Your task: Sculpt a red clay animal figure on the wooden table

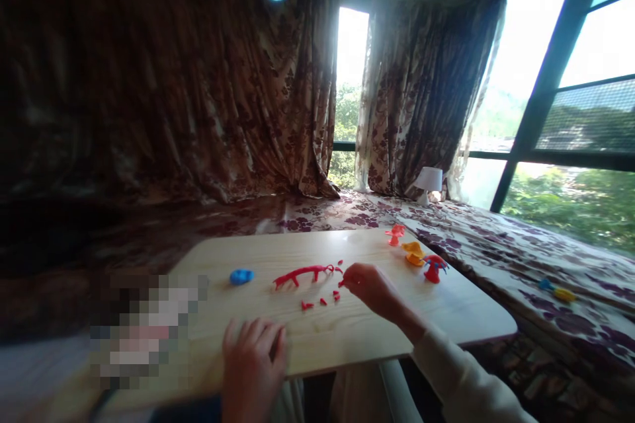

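Note:
My right hand is over the table with its fingertips pinched together on a small piece of red modelling clay. Left of it lies a long red clay figure with short legs and a looped end. Several loose red clay bits, such as a small one, are scattered below and beside the figure. My left hand rests at the near edge of the table, fingers loosely bent and apart, holding nothing. Beyond it sits a blue clay lump.
On the pale wooden table, a coral clay figure, a yellow one and a red one with blue strands stand at the right. A blue-and-yellow item lies on the patterned cloth; a white lamp stands behind.

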Motion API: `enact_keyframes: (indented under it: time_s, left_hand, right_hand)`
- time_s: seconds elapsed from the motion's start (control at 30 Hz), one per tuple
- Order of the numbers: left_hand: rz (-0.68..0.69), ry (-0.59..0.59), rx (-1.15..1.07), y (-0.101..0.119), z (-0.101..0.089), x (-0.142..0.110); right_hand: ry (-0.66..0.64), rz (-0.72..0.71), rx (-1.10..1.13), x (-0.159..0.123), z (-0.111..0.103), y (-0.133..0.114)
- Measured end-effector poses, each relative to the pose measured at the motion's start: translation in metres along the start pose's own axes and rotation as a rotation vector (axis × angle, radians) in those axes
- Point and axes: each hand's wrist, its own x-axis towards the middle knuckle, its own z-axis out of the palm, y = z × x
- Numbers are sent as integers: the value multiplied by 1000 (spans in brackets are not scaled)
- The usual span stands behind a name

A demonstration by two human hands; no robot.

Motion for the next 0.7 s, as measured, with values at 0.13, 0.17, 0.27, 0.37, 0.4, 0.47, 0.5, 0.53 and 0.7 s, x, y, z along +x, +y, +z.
enact_keyframes:
  time_s: [0.13,0.17,0.27,0.37,0.4,0.47,0.5,0.53,0.7]
  left_hand:
    - [48,-22,33,-3,-1,0]
    - [61,-31,38,-4,0,0]
    - [84,-45,52,-7,0,0]
    - [94,-49,61,-8,1,0]
    - [95,-49,63,-7,1,0]
    - [93,-49,61,-7,1,0]
    - [92,-50,58,-7,0,0]
    - [89,-52,54,-7,0,0]
    - [81,-46,51,-6,-1,-1]
  right_hand:
    - [-9,-50,29,-40,-19,10]
    - [-10,-62,24,-47,-21,12]
    - [-8,-109,-21,-58,-23,13]
    - [-28,-159,-79,-59,-19,6]
    - [-46,-173,-90,-58,-17,2]
    - [-84,-188,-100,-57,-13,-4]
    - [-100,-188,-101,-58,-12,-6]
    - [-113,-186,-99,-59,-12,-6]
    - [-99,-144,-59,-73,-20,3]
